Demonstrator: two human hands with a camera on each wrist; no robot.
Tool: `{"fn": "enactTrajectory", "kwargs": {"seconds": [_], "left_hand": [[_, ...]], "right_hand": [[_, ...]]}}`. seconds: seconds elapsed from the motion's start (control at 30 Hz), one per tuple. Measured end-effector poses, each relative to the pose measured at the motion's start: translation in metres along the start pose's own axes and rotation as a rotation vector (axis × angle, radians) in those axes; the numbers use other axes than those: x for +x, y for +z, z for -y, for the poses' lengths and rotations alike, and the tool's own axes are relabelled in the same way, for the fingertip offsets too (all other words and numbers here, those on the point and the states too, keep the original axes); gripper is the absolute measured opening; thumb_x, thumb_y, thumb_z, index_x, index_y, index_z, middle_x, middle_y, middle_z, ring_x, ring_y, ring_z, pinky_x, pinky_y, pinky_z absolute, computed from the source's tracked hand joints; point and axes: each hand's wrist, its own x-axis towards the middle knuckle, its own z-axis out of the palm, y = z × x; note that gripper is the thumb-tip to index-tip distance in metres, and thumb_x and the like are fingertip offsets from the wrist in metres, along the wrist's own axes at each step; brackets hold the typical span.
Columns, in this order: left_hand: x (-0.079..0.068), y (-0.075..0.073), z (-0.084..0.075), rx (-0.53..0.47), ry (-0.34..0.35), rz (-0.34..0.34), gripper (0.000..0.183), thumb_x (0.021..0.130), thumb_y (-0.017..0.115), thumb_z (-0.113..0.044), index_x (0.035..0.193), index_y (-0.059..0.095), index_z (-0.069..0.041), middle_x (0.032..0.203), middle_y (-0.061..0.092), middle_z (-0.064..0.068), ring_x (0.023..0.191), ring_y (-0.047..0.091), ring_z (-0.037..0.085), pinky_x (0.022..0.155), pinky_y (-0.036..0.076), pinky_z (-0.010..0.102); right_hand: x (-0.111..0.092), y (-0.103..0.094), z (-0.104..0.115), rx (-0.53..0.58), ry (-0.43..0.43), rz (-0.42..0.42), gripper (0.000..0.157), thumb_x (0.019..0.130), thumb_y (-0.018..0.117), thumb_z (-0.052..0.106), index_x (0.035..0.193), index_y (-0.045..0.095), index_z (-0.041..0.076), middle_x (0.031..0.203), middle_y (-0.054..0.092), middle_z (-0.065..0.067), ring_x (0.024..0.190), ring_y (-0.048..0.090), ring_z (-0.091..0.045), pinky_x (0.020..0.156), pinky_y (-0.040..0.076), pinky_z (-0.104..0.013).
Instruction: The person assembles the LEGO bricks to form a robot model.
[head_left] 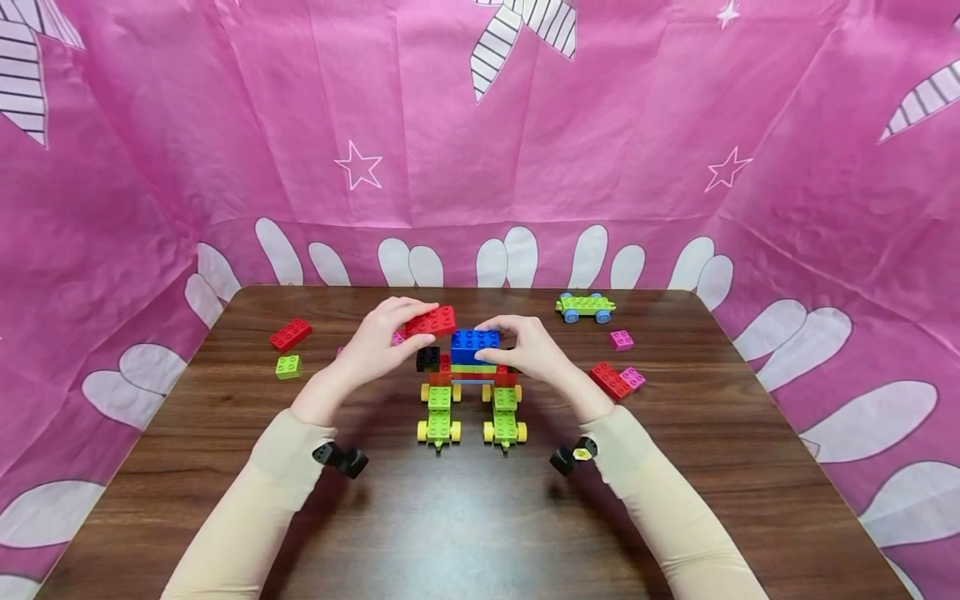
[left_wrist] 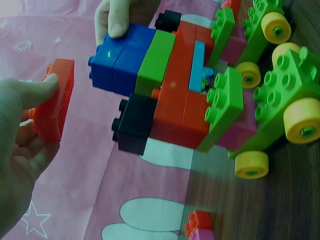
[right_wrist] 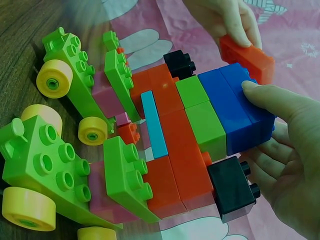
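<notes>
My left hand (head_left: 381, 335) pinches a red toy brick (left_wrist: 62, 100) between thumb and fingers, up in the air just left of the built model's top. The right hand (head_left: 531, 345) grips the blue bricks (right_wrist: 232, 107) that top the model, thumb on the near face. Under the blue lies a light green layer (right_wrist: 205, 120), then a wide row of red bricks (left_wrist: 172, 107). Black bricks (left_wrist: 136, 124) sit on both ends of that row. Two green wheeled bases (head_left: 440, 412) with yellow wheels carry the model, with pink bricks (right_wrist: 107, 97) above them.
At the back right of the brown table (head_left: 465, 525) stands a green wheeled base (head_left: 585, 306) with blue wheels. Pink (head_left: 621, 339) and red bricks (head_left: 611, 380) lie on the right. A red brick (head_left: 291, 334) and a green brick (head_left: 288, 367) lie on the left.
</notes>
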Motion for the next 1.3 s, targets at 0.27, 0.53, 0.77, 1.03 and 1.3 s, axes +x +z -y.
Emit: {"fn": "enactTrajectory", "kwargs": {"seconds": [0.27,0.53,0.77,1.03,1.3], "left_hand": [[0.004,0.008,-0.005,-0.012,0.043,0.026,0.044,0.087,0.072,-0.017,0.127,0.061,-0.002,0.121,0.064,0.015,0.111,0.054,0.028,0.090,0.049,0.046],[0.006,0.014,-0.007,-0.025,0.036,0.058,0.043,0.087,0.071,-0.019,0.126,0.062,-0.005,0.122,0.063,0.014,0.114,0.054,0.028,0.096,0.047,0.047],[0.007,0.016,-0.007,-0.034,0.040,0.073,0.041,0.087,0.072,-0.019,0.124,0.063,-0.004,0.121,0.064,0.013,0.112,0.054,0.027,0.095,0.046,0.046],[0.008,0.015,-0.007,-0.030,0.050,0.098,0.042,0.086,0.073,-0.019,0.125,0.063,-0.005,0.121,0.063,0.013,0.111,0.054,0.027,0.094,0.046,0.046],[0.013,0.010,-0.010,-0.012,0.021,0.141,0.041,0.086,0.073,-0.020,0.123,0.065,-0.005,0.119,0.064,0.013,0.112,0.053,0.027,0.092,0.047,0.045]], "right_hand": [[-0.001,0.000,-0.002,0.023,0.007,0.002,0.036,0.083,0.077,0.022,0.114,0.069,0.006,0.105,0.071,-0.010,0.092,0.067,-0.022,0.082,0.056,-0.037],[-0.001,0.000,-0.002,0.016,0.016,-0.002,0.035,0.083,0.077,0.021,0.114,0.068,0.006,0.104,0.071,-0.009,0.092,0.067,-0.022,0.081,0.056,-0.037],[-0.001,0.000,0.000,0.005,0.022,-0.004,0.036,0.083,0.077,0.020,0.114,0.068,0.005,0.105,0.071,-0.010,0.092,0.067,-0.022,0.081,0.056,-0.037],[-0.001,0.000,-0.001,0.006,0.032,-0.002,0.036,0.083,0.077,0.021,0.115,0.068,0.006,0.105,0.071,-0.009,0.093,0.067,-0.022,0.082,0.056,-0.037],[0.001,0.000,-0.001,0.002,0.017,-0.005,0.036,0.083,0.077,0.020,0.114,0.068,0.005,0.105,0.071,-0.010,0.092,0.067,-0.022,0.081,0.056,-0.036]]}}
